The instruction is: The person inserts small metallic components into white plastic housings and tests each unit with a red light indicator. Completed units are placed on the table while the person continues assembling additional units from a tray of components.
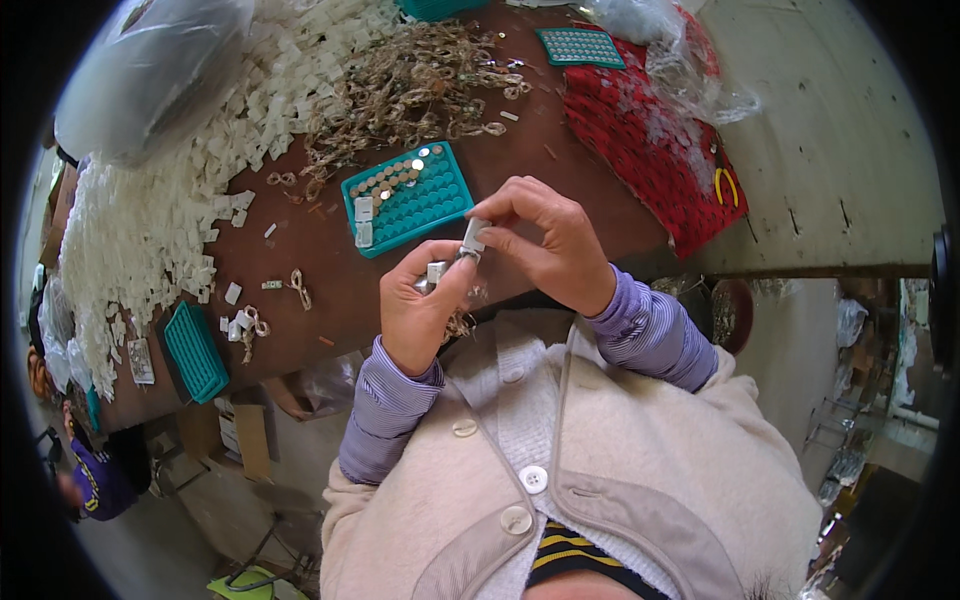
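My right hand (545, 235) pinches a small white plastic case (476, 234) between thumb and fingertips. Just below it, my left hand (425, 300) is closed, its thumb and fingers meeting the lower end of that case. Another small white plastic piece (436, 271) is tucked in the left fingers, and some thin wire hangs below them. Beyond both hands lies a teal tray (430, 212) with round wells. Several copper-coloured and silver discs (385, 180) sit toward its far left side, and white cases (363, 209) rest at its left edge.
A large heap of white plastic cases (150, 240) covers the table's left, beside a pile of bundled wires (410, 85). A narrow teal tray (195, 352) lies at the near left. Yellow-handled pliers (725, 185) rest on red cloth (655, 150) at right. Another person (100, 480) is at far left.
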The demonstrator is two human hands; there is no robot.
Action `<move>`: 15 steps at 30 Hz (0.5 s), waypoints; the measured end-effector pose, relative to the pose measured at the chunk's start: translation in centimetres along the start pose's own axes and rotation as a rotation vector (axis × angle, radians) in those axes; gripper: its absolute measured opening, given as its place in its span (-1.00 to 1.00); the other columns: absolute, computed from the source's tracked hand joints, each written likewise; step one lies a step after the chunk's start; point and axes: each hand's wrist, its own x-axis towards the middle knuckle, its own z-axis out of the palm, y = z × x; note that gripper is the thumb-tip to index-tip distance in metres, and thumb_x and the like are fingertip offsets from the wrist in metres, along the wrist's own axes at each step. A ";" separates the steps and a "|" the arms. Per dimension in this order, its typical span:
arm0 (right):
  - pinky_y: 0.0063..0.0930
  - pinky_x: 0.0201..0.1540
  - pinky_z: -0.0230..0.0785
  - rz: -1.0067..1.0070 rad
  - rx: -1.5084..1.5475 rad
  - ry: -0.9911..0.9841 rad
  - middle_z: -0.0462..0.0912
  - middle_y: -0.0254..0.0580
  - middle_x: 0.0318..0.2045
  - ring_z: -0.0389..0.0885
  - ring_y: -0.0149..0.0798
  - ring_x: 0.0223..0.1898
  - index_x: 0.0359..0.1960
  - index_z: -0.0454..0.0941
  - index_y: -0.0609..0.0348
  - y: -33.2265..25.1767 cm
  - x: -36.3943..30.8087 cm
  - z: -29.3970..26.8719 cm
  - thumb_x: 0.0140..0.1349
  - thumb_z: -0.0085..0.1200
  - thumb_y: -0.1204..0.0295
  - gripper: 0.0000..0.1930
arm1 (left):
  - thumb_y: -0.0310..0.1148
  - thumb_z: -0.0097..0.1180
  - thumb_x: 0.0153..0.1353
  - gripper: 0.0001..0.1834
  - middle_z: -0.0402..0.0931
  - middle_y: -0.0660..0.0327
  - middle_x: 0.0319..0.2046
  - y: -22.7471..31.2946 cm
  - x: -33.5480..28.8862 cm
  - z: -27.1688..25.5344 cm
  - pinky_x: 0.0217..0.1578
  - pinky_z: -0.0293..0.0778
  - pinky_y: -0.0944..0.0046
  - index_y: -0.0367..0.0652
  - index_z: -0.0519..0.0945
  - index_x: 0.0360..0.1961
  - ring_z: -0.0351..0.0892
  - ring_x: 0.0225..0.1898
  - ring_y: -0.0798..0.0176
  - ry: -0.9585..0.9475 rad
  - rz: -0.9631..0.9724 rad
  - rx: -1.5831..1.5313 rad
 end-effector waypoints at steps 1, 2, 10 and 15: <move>-0.32 -0.13 0.53 -0.075 0.018 0.069 0.65 -0.14 -0.30 0.67 -0.16 -0.21 -0.11 0.68 0.25 0.0 -0.1 0.0 0.24 0.35 0.65 -0.80 | -0.41 0.27 0.52 -0.77 0.77 0.24 -0.25 0.0 0.0 0.0 -0.35 0.50 0.51 -0.28 0.71 0.10 0.58 -0.38 0.58 -0.033 0.004 -0.053; -0.30 -0.16 0.53 -0.162 -0.045 0.099 0.64 -0.13 -0.31 0.67 -0.14 -0.22 -0.14 0.67 0.24 0.0 -0.2 -0.4 0.22 0.35 0.66 -0.80 | -0.40 0.26 0.53 -0.76 0.78 0.19 -0.22 0.1 -0.1 0.1 -0.37 0.48 0.51 -0.29 0.70 0.11 0.57 -0.39 0.57 -0.052 -0.002 -0.108; -0.16 -0.26 0.54 -0.291 -0.226 0.286 0.62 -0.09 -0.30 0.65 -0.01 -0.27 -0.26 0.59 0.22 -0.1 -2.3 -2.1 0.11 0.38 0.67 -0.77 | -0.46 0.31 0.49 -0.81 0.73 0.28 -0.29 0.6 0.8 3.4 -0.34 0.48 0.49 -0.24 0.70 0.06 0.54 -0.41 0.55 -0.143 0.000 -0.252; -0.20 -0.25 0.58 -0.357 -0.108 0.315 0.66 -0.10 -0.27 0.69 -0.03 -0.24 -0.23 0.59 0.23 1.6 -4.1 -4.2 0.04 0.46 0.65 -0.70 | -0.45 0.35 0.47 -0.86 0.73 0.26 -0.29 0.1 2.5 6.8 -0.35 0.53 0.47 -0.19 0.67 -0.03 0.63 -0.39 0.48 -0.105 -0.039 -0.337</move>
